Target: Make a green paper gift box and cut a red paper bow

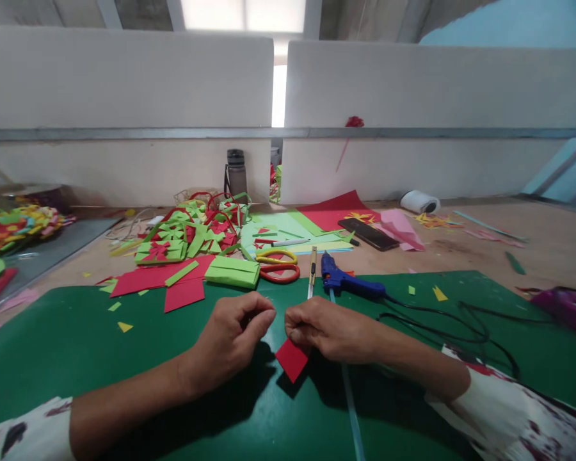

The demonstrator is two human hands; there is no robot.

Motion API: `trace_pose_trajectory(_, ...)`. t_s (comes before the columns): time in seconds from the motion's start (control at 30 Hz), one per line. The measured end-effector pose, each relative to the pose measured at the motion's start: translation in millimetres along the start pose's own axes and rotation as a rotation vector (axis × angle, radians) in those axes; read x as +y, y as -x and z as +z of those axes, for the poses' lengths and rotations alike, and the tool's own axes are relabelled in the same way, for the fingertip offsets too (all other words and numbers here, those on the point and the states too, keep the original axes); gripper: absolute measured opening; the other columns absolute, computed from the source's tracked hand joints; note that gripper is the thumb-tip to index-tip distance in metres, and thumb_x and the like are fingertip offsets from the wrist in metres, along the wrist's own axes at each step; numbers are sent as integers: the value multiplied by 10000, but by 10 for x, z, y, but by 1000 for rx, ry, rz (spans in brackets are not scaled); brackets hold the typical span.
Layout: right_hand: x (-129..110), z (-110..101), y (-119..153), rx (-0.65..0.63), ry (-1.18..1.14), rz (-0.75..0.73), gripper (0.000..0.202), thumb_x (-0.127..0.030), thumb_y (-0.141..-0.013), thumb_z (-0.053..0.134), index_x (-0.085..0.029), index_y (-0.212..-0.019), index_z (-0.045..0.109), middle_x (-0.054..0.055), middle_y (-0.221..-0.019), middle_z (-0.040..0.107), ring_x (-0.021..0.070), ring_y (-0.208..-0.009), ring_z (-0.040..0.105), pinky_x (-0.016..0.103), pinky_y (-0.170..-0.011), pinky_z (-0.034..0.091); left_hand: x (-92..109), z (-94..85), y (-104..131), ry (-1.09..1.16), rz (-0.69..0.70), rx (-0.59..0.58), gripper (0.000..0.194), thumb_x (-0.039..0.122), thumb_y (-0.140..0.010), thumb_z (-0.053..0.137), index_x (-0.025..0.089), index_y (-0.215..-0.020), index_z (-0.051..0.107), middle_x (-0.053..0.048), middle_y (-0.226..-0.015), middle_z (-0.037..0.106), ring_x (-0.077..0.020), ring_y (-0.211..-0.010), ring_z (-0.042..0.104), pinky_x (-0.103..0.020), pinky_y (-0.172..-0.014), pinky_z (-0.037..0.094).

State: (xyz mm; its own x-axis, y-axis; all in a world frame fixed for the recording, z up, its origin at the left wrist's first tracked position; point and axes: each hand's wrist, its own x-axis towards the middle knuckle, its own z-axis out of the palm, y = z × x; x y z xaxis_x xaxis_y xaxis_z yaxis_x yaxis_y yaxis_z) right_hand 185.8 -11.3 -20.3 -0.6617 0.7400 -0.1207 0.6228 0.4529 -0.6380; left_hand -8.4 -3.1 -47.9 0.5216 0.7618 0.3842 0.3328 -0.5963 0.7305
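A small red paper piece (292, 360) hangs from my right hand (324, 328), pinched between thumb and fingers just above the green mat (211, 416). Left of it is my left hand (242, 330), fingers curled and thumb near the index finger; whether anything is between them is too small to tell. The two hands are a short gap apart. Just beyond my right hand lies a box cutter (312, 269), its near end by my knuckles. A blue glue gun (350, 280) rests to its right, and scissors with yellow and red handles (279, 275) lie to its left.
A green folded paper packet (233, 272) and red paper sheets (185, 294) lie at the back left, by a pile of green and red pieces (187, 230). Behind are a dark bottle (236, 174) and a phone (368, 234). The glue gun's cable (441, 330) loops rightward.
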Motion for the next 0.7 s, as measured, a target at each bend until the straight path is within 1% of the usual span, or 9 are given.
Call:
trace_pose_trajectory(0.07, -13, 26, 3, 62, 101, 20, 169, -31, -727, 460, -176, -642, 434, -45, -571, 425, 91, -533, 394, 201, -492, 261, 60, 12, -26, 180, -340, -208, 245, 314, -826, 497, 123, -722, 609, 12, -567, 547, -85, -487, 440, -191, -455, 336)
trace_pose_trajectory(0.1, -16, 42, 3, 88, 150, 28, 164, -26, -712, 470, -173, -644, 443, -38, -578, 427, 97, -541, 385, 211, -497, 251, 84, 18, -41, 223, -429, -281, 207, 284, -782, 533, 115, -699, 619, 20, -549, 540, -79, -472, 425, -188, -444, 323)
trace_pose_trajectory(0.17, -14, 77, -2, 126, 232, 37, 155, -12, -672, 494, -165, -658, 470, -23, -598, 449, 104, -551, 369, 225, -504, 232, 108, 27, -67, 242, -516, -333, 152, 206, -718, 541, 108, -637, 624, 34, -507, 514, -68, -447, 387, -184, -427, 291)
trace_pose_trajectory(0.27, 10, 132, -15, 169, 317, 26, 176, -4, -614, 521, -155, -704, 517, 2, -636, 510, 113, -557, 368, 238, -503, 207, 92, 33, -87, 208, -521, -311, 132, 153, -673, 520, 111, -608, 628, 44, -484, 493, -68, -451, 381, -186, -437, 284)
trace_pose_trajectory(0.37, 25, 177, -23, 195, 357, -10, 186, -13, -619, 519, -148, -744, 545, 35, -694, 565, 131, -585, 410, 251, -515, 209, 64, 38, -79, 185, -497, -328, 135, 183, -683, 516, 118, -606, 606, 45, -489, 483, -74, -456, 385, -191, -436, 281)
trace_pose_trajectory(0.47, 7, 195, -19, 214, 340, -31, 173, -24, -630, 527, -140, -756, 552, 52, -721, 588, 141, -606, 452, 248, -524, 245, 75, 46, -59, 114, -411, -363, 158, 188, -709, 485, 132, -579, 555, 55, -478, 434, -71, -444, 352, -193, -423, 250)
trace_pose_trajectory(0.53, -18, 188, -12, 231, 303, -27, 131, -50, -684, 518, -144, -768, 549, 40, -704, 593, 133, -597, 472, 231, -521, 280, 101, 48, -51, 64, -347, -346, 166, 169, -721, 465, 134, -580, 546, 56, -481, 420, -69, -450, 345, -191, -427, 246)
trace_pose_trajectory(0.63, -46, 159, -8, 264, 108, -17, 134, -63, -770, 460, -160, -787, 550, 7, -687, 601, 111, -601, 509, 201, -540, 338, 116, 42, -51, 62, -293, -265, 168, 165, -746, 472, 123, -614, 567, 42, -514, 448, -72, -481, 358, -180, -439, 271)
trace_pose_trajectory(0.7, -46, 139, -17, 298, -150, 19, 150, -43, -745, 471, -166, -772, 552, -10, -688, 592, 103, -613, 513, 198, -564, 361, 77, 35, -50, 80, -248, -225, 187, 178, -781, 477, 117, -634, 575, 31, -536, 481, -74, -495, 384, -175, -449, 304)
